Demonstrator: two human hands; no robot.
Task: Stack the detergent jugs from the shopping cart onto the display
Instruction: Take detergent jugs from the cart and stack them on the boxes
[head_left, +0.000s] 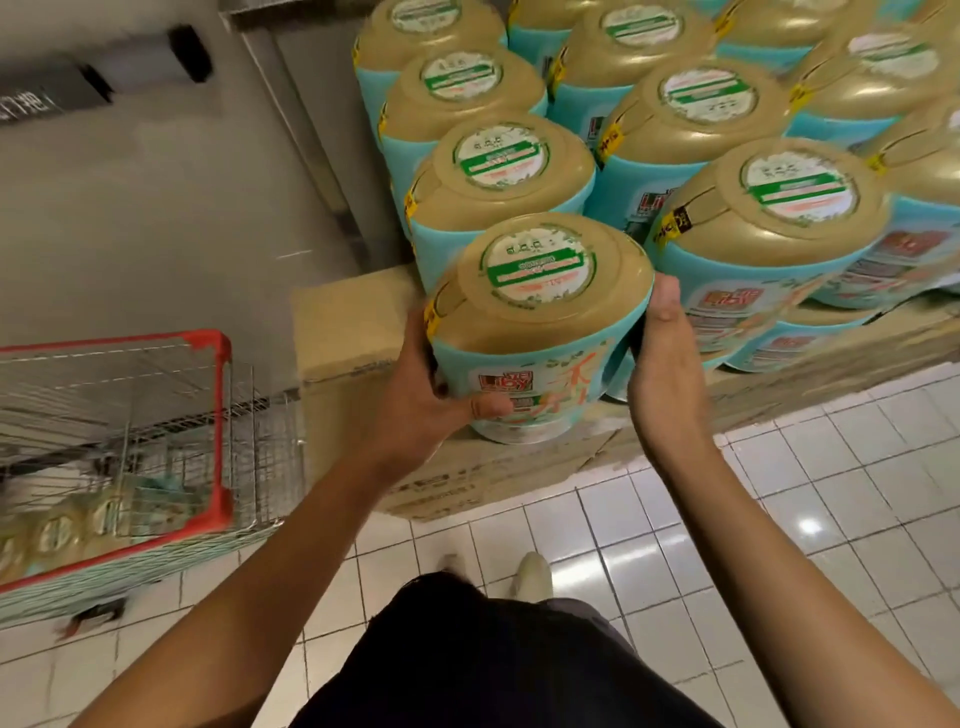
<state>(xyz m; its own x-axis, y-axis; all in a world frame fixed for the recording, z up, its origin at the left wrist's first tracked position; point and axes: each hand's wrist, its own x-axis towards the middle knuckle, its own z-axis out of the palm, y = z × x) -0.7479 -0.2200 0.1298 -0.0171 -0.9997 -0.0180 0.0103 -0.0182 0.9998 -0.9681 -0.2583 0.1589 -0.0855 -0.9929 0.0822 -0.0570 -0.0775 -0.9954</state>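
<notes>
Bare forearms reach out to a teal plastic detergent jug with a tan domed cap (540, 312), which sits at the front end of the left row on the cardboard-box display (343, 332). Its left side is gripped by the left hand (421, 395), thumb curled across the label. The right hand (665, 364) presses flat against its other side, fingers straight. Placement looks nearly done. The next move is probably to square the jug with its neighbours, let go, and turn to the red-rimmed wire shopping cart (218, 415), where more jugs lie.

Lit evenly from overhead, fairly bright, warm cast. Glare spot on floor tiles (809, 526) at right; soft sheen on gold top of front detergent jug (519, 332). Heavy wide-angle bending twd edges — blur over shopping cart (224, 415) & upper-left corner. Faint shadows only.
</notes>
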